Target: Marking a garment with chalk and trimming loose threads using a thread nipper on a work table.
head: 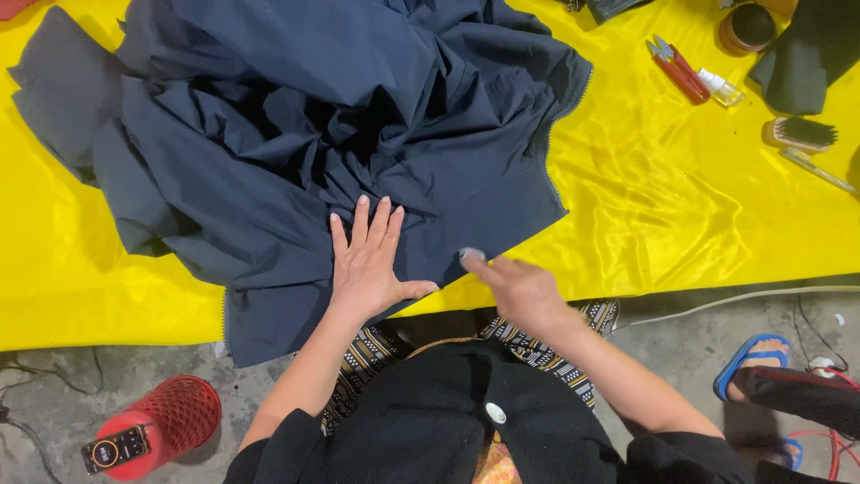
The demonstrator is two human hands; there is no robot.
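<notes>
Bright, even overhead light gives strong glare on the yellow satin sheet [663, 206] at right of frame, soft shadows in the dark garment [296, 116] folds, and motion blur on my right hand [515, 285].

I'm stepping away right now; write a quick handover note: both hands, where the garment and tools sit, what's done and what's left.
Left hand: open, flat on the dark navy garment, pressing its lower part near the hem.
Right hand: blurred, at the garment's lower edge; whether it pinches fabric cannot be told.
Garment: bunched and heavily creased on the yellow cloth, zipper edge on the right side.
Tools, all untouched at top right: red snips, small clear bottle, brush.
Done: only the patch under the left hand lies flat.
Left: most of the garment is not yet smoothed.
</notes>
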